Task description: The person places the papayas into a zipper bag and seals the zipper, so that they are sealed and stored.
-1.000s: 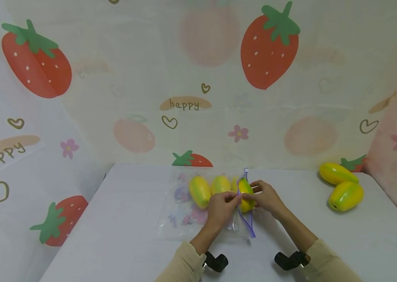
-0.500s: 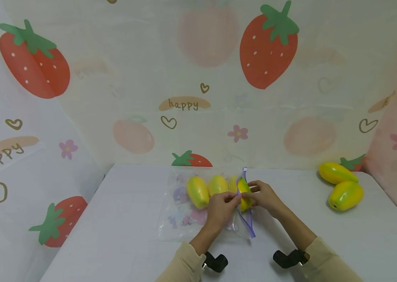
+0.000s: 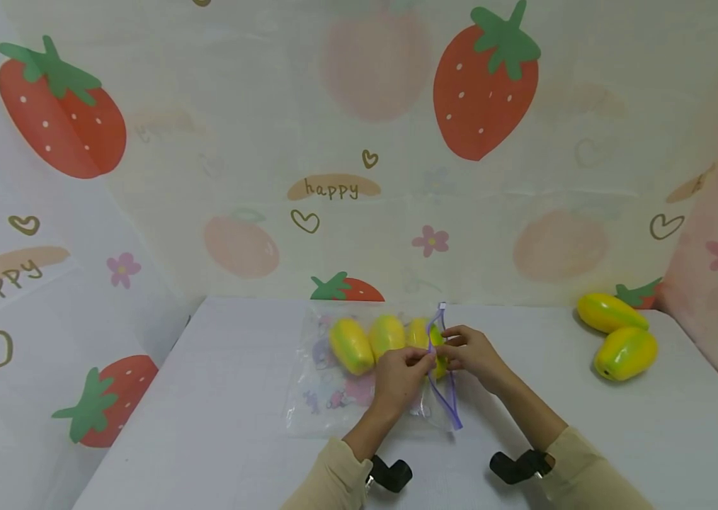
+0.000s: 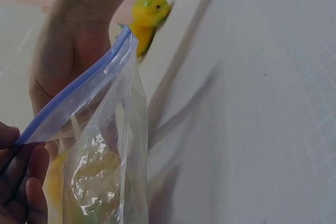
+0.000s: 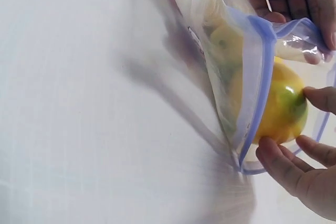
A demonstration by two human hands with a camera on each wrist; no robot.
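Observation:
A clear zip bag (image 3: 314, 421) with a purple zip edge lies on the table, its mouth toward the right. My left hand (image 3: 394, 382) pinches the zip edge (image 4: 68, 90) between thumb and fingers. At the mouth, my right hand (image 3: 476, 358) has its fingertips round the outer end of a glossy yellow-green papaya (image 5: 289, 106), most of which is inside the bag. Farther in lie a left papaya (image 3: 351, 346), a middle papaya (image 3: 387, 334) and another papaya (image 3: 418, 331) close to the mouth; my left hand hides part of the middle one.
Two more papayas, a rear papaya (image 3: 610, 314) and a front papaya (image 3: 627, 354), lie at the right of the white table (image 3: 206, 397). Behind the table stands a strawberry-print backdrop (image 3: 359, 241). Black wrist mounts (image 3: 391, 474) sit at both sleeves.
The papaya in my right hand has moved left, farther into the bag, and the hand has followed it. Those inside have shifted left too. My left hand stays at the zip edge.

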